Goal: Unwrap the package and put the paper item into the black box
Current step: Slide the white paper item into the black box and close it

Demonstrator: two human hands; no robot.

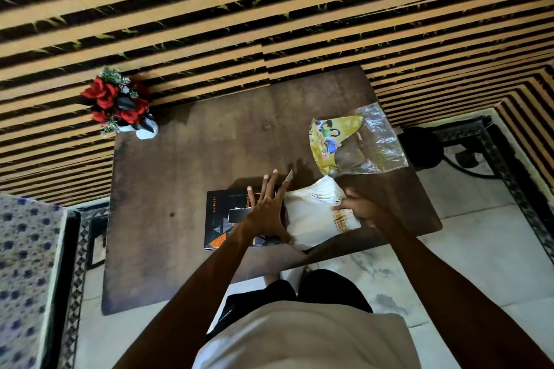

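A stack of white paper items [314, 216] lies on the dark wooden table [186, 159], near its front edge. My right hand [359, 210] grips the stack's right edge. My left hand [266, 213] rests flat with fingers spread, over the black box [218, 225] and the stack's left edge. The black box with orange and grey triangles sits just left of the stack, partly hidden by my left hand. The empty clear plastic wrapper [368, 144] with a yellow cartoon print lies behind the stack, toward the back right.
A white vase of red flowers [120, 105] stands at the table's back left corner. A striped wall rises behind the table. A patterned cushion [24, 272] is at the left, and a dark round object [422, 147] sits on the floor at right.
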